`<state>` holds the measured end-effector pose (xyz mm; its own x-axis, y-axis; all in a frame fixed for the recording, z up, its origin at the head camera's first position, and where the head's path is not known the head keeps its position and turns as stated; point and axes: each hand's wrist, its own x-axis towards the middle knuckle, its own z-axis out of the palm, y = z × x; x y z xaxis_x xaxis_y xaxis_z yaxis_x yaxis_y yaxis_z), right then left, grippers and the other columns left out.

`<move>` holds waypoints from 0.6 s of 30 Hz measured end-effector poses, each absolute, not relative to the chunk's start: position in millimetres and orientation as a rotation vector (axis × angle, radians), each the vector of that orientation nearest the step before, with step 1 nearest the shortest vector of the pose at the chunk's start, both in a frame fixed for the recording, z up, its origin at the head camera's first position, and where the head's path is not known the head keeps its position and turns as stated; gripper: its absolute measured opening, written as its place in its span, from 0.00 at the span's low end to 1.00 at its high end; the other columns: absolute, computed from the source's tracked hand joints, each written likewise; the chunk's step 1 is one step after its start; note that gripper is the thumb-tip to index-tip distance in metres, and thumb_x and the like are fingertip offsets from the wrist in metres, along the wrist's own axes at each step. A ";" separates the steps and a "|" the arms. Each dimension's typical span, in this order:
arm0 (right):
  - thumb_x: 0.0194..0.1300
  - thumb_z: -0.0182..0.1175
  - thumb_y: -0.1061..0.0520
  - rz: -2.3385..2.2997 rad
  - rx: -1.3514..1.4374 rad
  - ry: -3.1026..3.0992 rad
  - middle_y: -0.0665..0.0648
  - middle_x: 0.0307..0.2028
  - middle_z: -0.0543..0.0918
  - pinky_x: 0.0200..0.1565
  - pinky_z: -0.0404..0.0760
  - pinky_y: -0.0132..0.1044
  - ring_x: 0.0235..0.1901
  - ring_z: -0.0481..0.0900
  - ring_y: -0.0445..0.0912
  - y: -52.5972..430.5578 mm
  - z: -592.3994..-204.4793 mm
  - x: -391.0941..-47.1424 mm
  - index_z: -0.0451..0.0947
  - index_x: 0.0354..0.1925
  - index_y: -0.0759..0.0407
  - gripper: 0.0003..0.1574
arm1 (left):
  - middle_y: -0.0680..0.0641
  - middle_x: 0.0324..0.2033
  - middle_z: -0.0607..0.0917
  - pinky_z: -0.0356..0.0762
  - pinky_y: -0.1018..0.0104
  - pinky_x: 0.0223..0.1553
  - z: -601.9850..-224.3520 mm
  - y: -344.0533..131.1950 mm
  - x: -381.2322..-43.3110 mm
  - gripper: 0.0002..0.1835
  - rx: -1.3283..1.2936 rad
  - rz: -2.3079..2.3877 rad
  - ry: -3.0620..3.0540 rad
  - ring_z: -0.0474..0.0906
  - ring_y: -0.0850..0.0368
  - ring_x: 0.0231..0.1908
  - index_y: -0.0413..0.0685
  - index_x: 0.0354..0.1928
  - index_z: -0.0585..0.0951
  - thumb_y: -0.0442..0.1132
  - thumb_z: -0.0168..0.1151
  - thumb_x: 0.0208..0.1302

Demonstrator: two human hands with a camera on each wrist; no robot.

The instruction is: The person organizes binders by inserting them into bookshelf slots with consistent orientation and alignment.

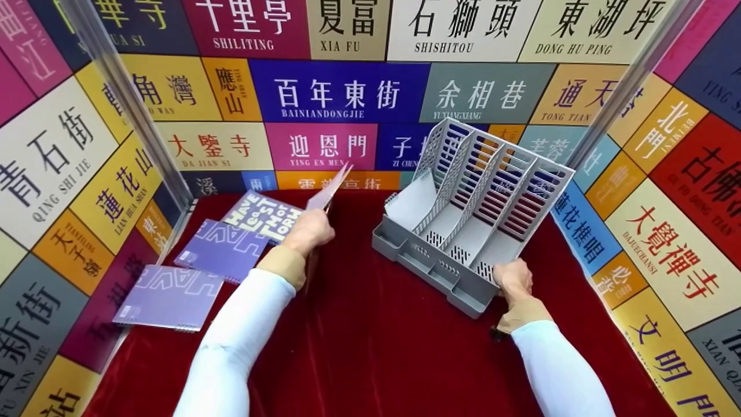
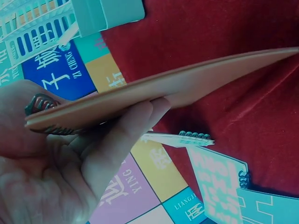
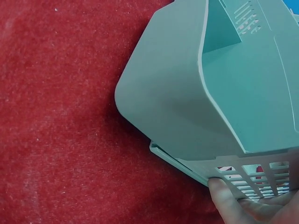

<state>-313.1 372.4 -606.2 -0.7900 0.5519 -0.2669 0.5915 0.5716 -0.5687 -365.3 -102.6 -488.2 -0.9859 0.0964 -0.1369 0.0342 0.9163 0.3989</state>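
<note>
My left hand pinches a thin spiral notebook between thumb and fingers. It is held up edge-on over the table, with black coils showing at the end near the palm in the left wrist view. My right hand grips the near right corner of a grey desktop file organizer, thumb on its slotted side wall in the right wrist view. The organizer stands at an angle, its upright dividers forming several slots. A spiral-bound notebook is in its leftmost slot; the slots to the right show bare floors.
Left of my left hand lie a notebook with large pale lettering, a purple notebook and another purple notebook, partly overlapping. Red cloth covers the table. Panels printed with place names wall in the back and sides.
</note>
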 end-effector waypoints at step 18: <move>0.71 0.51 0.50 -1.037 0.979 2.729 0.79 0.63 0.84 0.43 0.89 0.50 0.42 0.87 0.62 372.1 -604.8 -311.7 0.77 0.64 0.70 0.33 | 0.41 0.34 0.85 0.80 0.66 0.19 -456.2 -102.2 -351.9 0.09 0.066 0.772 2.686 0.81 0.54 0.21 0.38 0.43 0.81 0.33 0.56 0.65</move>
